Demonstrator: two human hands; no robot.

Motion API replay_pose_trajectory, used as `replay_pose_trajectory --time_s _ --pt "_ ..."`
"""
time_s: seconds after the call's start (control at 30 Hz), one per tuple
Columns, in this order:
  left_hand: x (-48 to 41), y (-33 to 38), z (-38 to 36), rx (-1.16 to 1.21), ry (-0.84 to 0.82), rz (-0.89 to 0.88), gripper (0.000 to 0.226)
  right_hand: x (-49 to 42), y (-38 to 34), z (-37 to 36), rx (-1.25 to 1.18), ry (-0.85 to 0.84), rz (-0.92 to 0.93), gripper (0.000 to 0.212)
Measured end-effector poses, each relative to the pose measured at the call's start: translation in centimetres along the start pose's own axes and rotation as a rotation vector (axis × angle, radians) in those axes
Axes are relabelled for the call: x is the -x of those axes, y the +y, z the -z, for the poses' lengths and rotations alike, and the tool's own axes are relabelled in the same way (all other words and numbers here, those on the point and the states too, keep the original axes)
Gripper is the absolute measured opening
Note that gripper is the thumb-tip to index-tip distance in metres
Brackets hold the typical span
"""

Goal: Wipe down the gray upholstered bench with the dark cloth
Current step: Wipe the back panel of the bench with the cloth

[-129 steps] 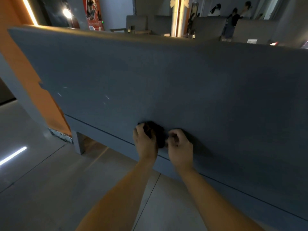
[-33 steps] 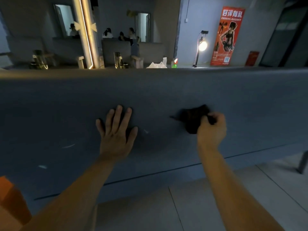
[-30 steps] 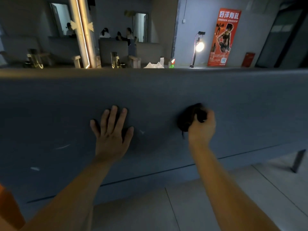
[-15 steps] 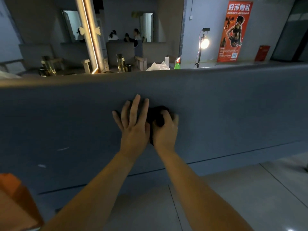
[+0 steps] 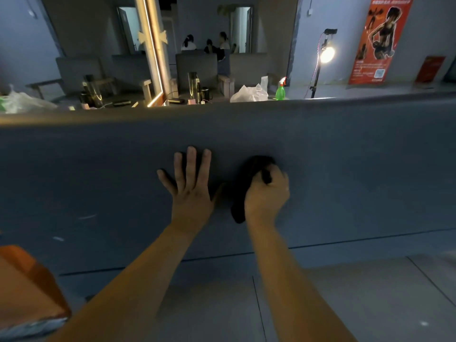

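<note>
While the left hand (image 5: 191, 191) lies flat with fingers spread on the bench (image 5: 345, 169), the right hand (image 5: 267, 193) is fisted around the cloth (image 5: 243, 193) pressed there (soft, light, likely best gripped bunched).

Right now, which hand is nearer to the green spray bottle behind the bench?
Right. The right hand, gripping the dark cloth, is almost directly below the green spray bottle; the left hand lies flat further left.

Dim room with gray walls (image 5: 306, 40). Tiled floor (image 5: 370, 292) below. Glowing vertical light strip (image 5: 153, 50), lit lamp on a stand (image 5: 326, 54), red poster (image 5: 381, 38), green spray bottle (image 5: 280, 90), white plastic bag (image 5: 249, 93).
</note>
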State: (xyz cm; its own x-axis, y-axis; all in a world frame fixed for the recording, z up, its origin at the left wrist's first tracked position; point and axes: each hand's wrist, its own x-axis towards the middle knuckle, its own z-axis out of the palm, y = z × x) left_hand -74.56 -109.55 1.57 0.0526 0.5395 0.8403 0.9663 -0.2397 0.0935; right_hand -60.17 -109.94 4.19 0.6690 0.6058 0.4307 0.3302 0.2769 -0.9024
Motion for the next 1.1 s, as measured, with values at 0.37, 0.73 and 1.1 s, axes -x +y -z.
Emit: replay_pose_trajectory --time_s 0.37,0.73,1.1 --pt "0.9 -1.7 1.1 0.012 -0.171 -0.048 0.081 1.5 -0.8 -0.6 -0.077 -0.043 0.229 0.020" --pt "0.7 -1.8 0.1 0.036 -0.148 -0.069 0.104 3.6 -1.6 -3.2 -0.139 0.026 0.020 0.016" --pt "0.6 -1.7 0.4 0.077 -0.150 -0.046 0.099 -0.4 0.1 0.5 -0.118 0.095 -0.010 0.014"
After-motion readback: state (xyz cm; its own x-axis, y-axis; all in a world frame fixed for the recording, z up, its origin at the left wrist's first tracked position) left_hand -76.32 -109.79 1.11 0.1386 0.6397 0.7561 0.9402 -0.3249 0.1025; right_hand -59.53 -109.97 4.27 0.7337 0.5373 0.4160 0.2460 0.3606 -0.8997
